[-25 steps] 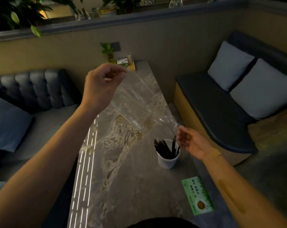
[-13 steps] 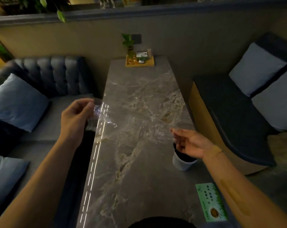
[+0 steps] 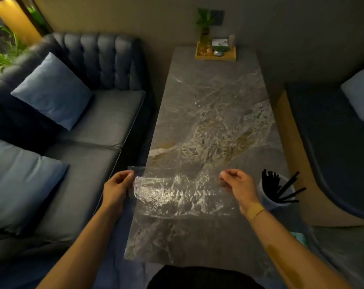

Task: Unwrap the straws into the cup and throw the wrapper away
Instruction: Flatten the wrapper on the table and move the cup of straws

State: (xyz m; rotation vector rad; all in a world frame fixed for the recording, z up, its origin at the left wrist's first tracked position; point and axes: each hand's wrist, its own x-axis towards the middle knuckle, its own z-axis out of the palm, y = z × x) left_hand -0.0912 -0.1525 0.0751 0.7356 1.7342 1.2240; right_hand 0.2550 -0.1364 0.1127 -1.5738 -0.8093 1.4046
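Note:
A clear, crinkled plastic wrapper (image 3: 177, 192) is stretched flat between both hands just above the near part of the marble table (image 3: 214, 113). My left hand (image 3: 117, 187) pinches its left edge and my right hand (image 3: 238, 187) pinches its right edge. A white cup (image 3: 268, 198) stands at the table's right edge, just right of my right hand, with several black straws (image 3: 278, 185) sticking out of it. No straws are visible inside the wrapper.
A yellow tray (image 3: 215, 54) with a small plant and a card stands at the table's far end. A grey sofa (image 3: 97, 122) with blue cushions runs along the left, a dark bench (image 3: 331, 130) with cushions along the right. A green card (image 3: 301, 238) peeks out behind my right forearm.
My left hand came down from high above the table to level with the right hand, spreading the wrapper flat between them. The view tilted down and left.

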